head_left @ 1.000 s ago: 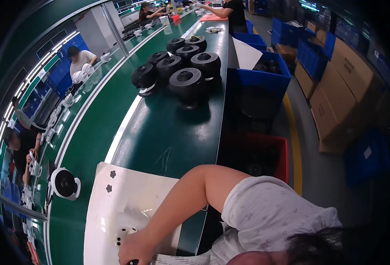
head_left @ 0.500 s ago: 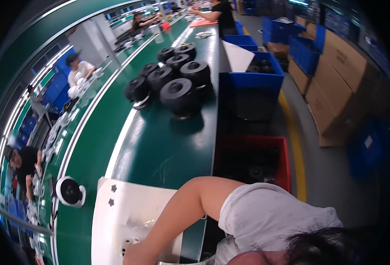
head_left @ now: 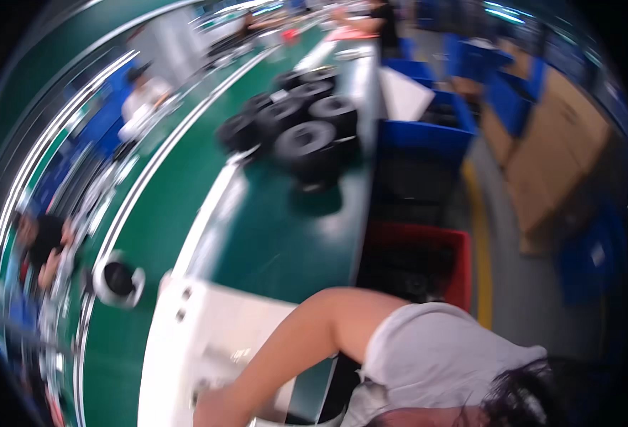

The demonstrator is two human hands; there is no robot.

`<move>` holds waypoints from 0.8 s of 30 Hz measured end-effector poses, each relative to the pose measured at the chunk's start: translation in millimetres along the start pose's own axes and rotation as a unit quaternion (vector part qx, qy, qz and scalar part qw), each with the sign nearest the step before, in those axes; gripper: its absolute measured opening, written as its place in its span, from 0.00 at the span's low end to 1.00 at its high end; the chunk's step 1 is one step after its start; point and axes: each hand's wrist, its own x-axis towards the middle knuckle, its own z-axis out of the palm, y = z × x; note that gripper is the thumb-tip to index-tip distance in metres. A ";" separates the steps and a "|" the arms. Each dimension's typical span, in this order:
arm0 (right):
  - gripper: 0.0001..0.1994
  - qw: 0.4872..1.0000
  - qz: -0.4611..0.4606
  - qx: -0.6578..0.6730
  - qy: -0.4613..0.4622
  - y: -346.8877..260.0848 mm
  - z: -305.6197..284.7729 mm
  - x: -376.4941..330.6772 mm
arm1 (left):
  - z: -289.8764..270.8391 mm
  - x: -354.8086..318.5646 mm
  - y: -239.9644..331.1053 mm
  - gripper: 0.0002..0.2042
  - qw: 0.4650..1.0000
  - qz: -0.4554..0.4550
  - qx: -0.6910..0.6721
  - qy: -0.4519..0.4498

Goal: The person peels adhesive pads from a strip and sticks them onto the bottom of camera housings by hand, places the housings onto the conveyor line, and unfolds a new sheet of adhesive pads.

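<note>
Fingers of the one hand [head_left: 218, 411] in view sit at the very bottom edge, blurred by motion, so whether they are clenched, released or grasping something cannot be told; which hand it is I also cannot say for certain, though the bare arm [head_left: 307, 334] runs down to it from a grey sleeve [head_left: 435, 356] on the lower right. That hand rests on or just over the near end of a white moulded panel [head_left: 207, 341], which lies flat on the green tabletop [head_left: 285, 235], its small holes facing up, presumably laid that way so the face can be worked on from above. Just beside the panel's left edge, a round white part with a black centre [head_left: 117, 280] sits on the belt. Farther along the tabletop, a cluster of black wheel-like parts [head_left: 303, 128] is grouped together, well apart from the hand. To the right, below the tabletop edge, stand a red bin [head_left: 456, 263] and a blue bin [head_left: 428, 135], within reach for sorting
</note>
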 end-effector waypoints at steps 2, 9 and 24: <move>0.21 0.973 0.215 -0.021 -0.083 -91.6 -48.5 18.5 | 15.5 14.8 12.4 0.22 0.994 0.073 -0.055 0.065; 0.20 0.944 0.271 -0.106 -0.153 -94.7 -63.8 7.7 | 59.1 9.0 77.3 0.19 0.960 0.264 0.088 0.023; 0.17 0.957 0.222 -0.117 -0.146 -91.2 -44.7 0.9 | 61.1 -0.7 56.8 0.15 0.970 0.242 -0.013 -0.024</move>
